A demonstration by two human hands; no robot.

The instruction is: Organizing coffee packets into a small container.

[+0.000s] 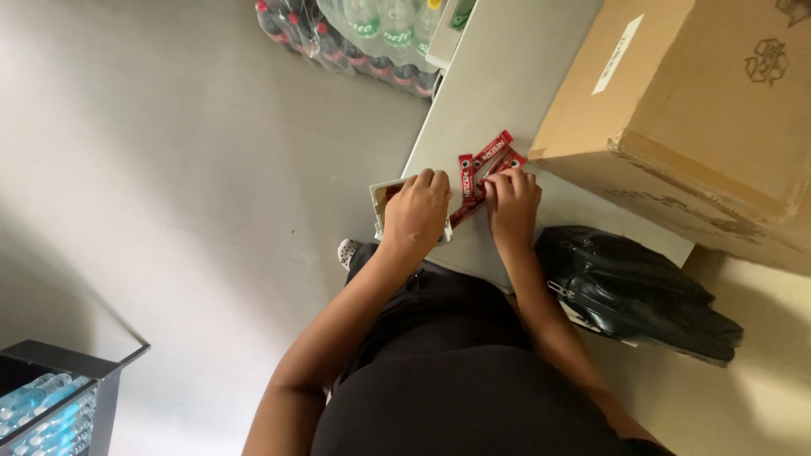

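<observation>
The left hand [416,213] is lying over a small white tray [382,203] at the table [498,76] edge, fingers curled on its rim. At its three o'clock, the right hand [512,203] is pressing red sachets [488,162], though pinching is hard to confirm; a cardboard box [701,110] is sitting at two o'clock.

Glossy red foil sachets [488,165], matt cardboard box [701,110]

Right: large cardboard box [693,110] blocks the table [498,76].
Near right: black bag [634,291] fills the edge.
Far: bare tabletop strip, open.
Left: floor [169,169] open.
</observation>
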